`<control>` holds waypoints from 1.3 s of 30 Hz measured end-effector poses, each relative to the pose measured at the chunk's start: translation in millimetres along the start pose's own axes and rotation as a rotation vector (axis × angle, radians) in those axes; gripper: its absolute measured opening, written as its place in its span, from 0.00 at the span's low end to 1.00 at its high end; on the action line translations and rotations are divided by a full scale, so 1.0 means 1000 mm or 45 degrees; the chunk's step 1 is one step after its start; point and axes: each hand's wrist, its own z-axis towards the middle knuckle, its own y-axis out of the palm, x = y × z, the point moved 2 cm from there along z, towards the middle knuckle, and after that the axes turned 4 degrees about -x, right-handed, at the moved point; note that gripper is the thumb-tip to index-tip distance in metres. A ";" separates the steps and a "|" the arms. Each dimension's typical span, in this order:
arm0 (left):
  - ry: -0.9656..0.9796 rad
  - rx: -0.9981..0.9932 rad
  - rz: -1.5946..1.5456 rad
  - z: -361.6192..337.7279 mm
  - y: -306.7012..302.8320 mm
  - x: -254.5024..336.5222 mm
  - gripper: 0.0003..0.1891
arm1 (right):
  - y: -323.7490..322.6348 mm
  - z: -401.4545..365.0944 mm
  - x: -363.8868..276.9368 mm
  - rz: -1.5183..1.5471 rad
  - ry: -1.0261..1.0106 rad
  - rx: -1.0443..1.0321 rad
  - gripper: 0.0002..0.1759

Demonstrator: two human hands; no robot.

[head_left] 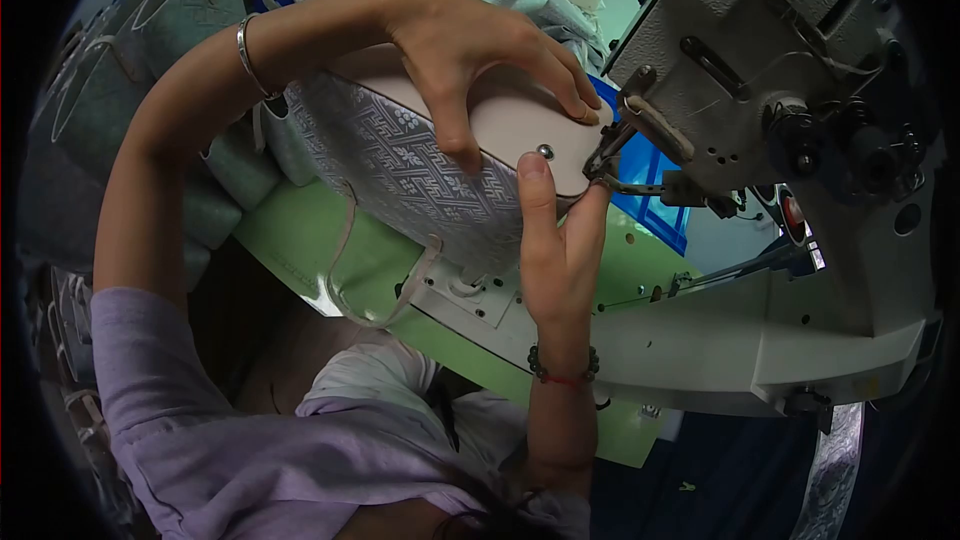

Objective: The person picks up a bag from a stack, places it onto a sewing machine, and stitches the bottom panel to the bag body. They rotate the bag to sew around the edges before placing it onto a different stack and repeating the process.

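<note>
A bag (400, 155) with a patterned grey-blue side and a pale, flat base with a metal stud lies on its side at the sewing machine (740, 60). My left hand (480, 55) arches over the bag from above, its thumb on the patterned side and its fingertips on the far edge of the pale base. Close to the stud, my right hand (560, 240) grips the near corner, thumb on top and fingers partly hidden at the edge. The machine's needle and presser foot area (598, 165) meets the base's right edge, between both hands.
A thin strap (345, 250) hangs from the bag over the green table (290, 240). Several similar grey bags (200, 180) hang or stand at the left. Behind lie a blue tray (650, 190) and a pile of grey pieces (540, 5). The machine arm (690, 350) crosses the right.
</note>
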 end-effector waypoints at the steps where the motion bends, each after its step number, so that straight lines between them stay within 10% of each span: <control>1: -0.010 0.000 0.009 0.000 0.000 0.000 0.44 | 0.001 0.001 0.002 0.001 0.001 -0.003 0.36; 39: -0.228 0.075 0.170 -0.011 0.019 0.010 0.50 | -0.003 0.015 -0.007 0.166 0.056 0.036 0.24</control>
